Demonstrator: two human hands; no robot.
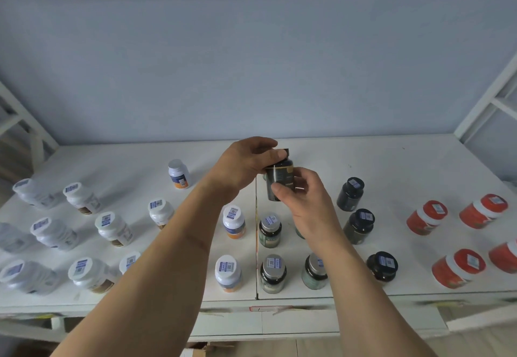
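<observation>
The dark bottle [279, 181] is held up in the air above the table [405, 166], over the middle rows, and it is taken from both ends. The left hand [246, 166] is curled over the cap [283, 152], grip clamped on the top. The right hand [305, 202] is wrapped round the body, grip clamped on the label. A twist looks to be in hand, and that is where trouble could be met. If the cap is freed with a jerk, the contents could be spilled, or the dark bottle could be dropped onto the silver-lidded bottles [270, 229] stood right beneath. One knock there and a whole row could be toppled. Black-capped bottles [351, 194] are seen just to the right, red jars [426, 216] well off to the right, and white bottles [112, 229] spread across the left. Every set-down spot is hemmed in, so a gap between rows would have to be found.
</observation>
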